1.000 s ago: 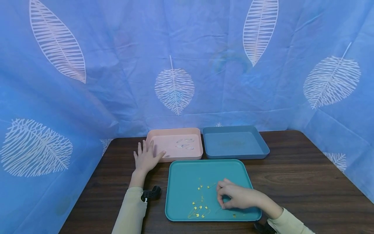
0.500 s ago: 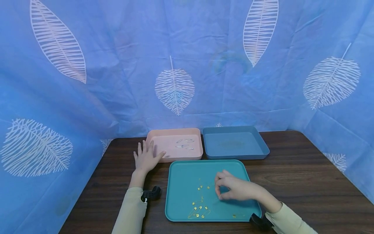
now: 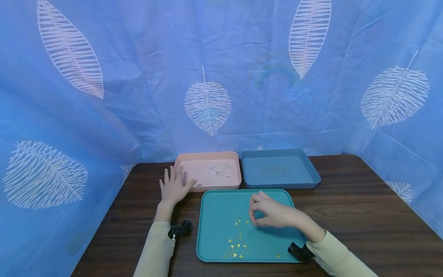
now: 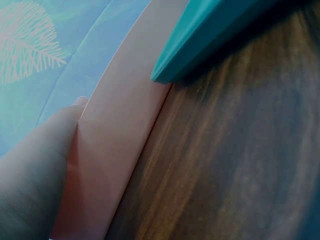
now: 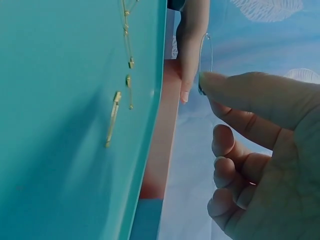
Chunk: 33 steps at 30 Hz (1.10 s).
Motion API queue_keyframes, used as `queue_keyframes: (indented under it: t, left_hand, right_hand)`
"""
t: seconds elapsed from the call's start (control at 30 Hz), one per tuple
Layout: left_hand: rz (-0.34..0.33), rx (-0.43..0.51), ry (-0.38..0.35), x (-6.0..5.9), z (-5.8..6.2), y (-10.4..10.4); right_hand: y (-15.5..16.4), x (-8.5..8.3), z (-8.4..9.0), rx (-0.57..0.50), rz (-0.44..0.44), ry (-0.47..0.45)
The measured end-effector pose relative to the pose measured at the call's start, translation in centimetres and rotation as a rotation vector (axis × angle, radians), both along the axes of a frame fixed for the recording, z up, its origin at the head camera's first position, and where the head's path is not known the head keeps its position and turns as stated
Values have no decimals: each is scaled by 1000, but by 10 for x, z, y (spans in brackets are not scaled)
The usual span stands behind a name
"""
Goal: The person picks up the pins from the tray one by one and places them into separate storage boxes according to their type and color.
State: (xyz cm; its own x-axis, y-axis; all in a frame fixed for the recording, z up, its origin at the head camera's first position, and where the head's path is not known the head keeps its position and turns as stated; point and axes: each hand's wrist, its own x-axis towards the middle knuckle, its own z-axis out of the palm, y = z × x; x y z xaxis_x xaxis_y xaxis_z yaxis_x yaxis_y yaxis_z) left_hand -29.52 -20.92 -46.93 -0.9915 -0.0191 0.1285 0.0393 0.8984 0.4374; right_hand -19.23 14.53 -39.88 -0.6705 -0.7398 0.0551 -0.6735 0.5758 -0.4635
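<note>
My right hand (image 3: pixel 271 211) is above the right part of the teal tray (image 3: pixel 214 207). Its thumb and index finger pinch a silver-looking safety pin (image 5: pixel 201 57), whose looped end sticks out past the fingertips in the right wrist view. Several gold safety pins (image 5: pixel 114 117) lie scattered on the teal tray below. At the left, my left hand (image 3: pixel 174 190) rests on the near-left corner of the pink tray (image 3: pixel 194 157), fingers spread and thumb along the near rim. Several silver safety pins (image 3: pixel 220 173) lie inside that pink tray.
A blue tray (image 3: pixel 282 184) stands right of the pink one, behind the teal tray. All three sit on a dark wooden table (image 3: pixel 346 207). A blue curtain (image 3: pixel 242 96) with white leaves hangs behind. One gold pin (image 3: pixel 278 256) lies near the teal tray's front edge.
My right hand has risen from the teal tray's surface and moved forward and slightly left, fingertips still pinched. My left hand stays on the pink tray.
</note>
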Motion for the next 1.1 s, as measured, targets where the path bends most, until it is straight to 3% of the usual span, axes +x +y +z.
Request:
queue_keyframes:
  t: [0.33, 0.7, 1.1]
  left_hand:
    - [8, -16, 1, 0, -2, 0]
    - [4, 6, 2, 3, 1, 2]
    - [4, 13, 3, 2, 2, 1]
  right_hand:
    - [-13, -10, 6, 6, -17, 143]
    - [-25, -34, 13, 2, -10, 160]
    - [-48, -73, 14, -26, 0, 210]
